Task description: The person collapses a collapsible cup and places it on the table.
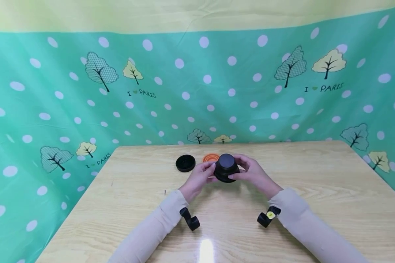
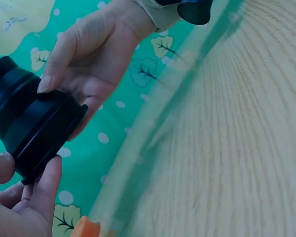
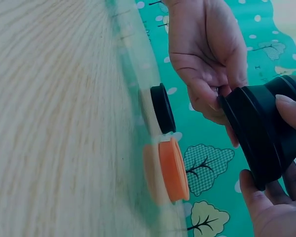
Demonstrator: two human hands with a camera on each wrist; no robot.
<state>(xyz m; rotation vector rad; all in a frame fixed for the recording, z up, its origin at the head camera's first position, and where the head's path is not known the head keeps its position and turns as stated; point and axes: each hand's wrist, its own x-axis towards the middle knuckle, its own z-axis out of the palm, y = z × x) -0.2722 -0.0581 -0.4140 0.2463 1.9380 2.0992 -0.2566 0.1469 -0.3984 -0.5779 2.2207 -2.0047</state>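
Note:
A black stepped cup (image 1: 226, 165), which looks like a collapsible one, is held just above the table between both hands. Its narrow end points up in the head view, and its wide rim is lower. My left hand (image 1: 200, 176) grips its left side, thumb on the stepped wall and fingers by the rim. On the right side, my right hand (image 1: 252, 172) holds it with the thumb at the near lower part and fingers behind. The left wrist view gives the cup (image 2: 34, 118) from the side, with ridged bands. Its inside is hidden.
Behind the hands on the wooden table (image 1: 135, 204) lie a shallow round black piece (image 1: 185, 163) and a flat orange ringed piece (image 1: 211, 157). The orange one is partly covered by the cup in the head view. A green dotted curtain (image 1: 171, 84) hangs behind the table.

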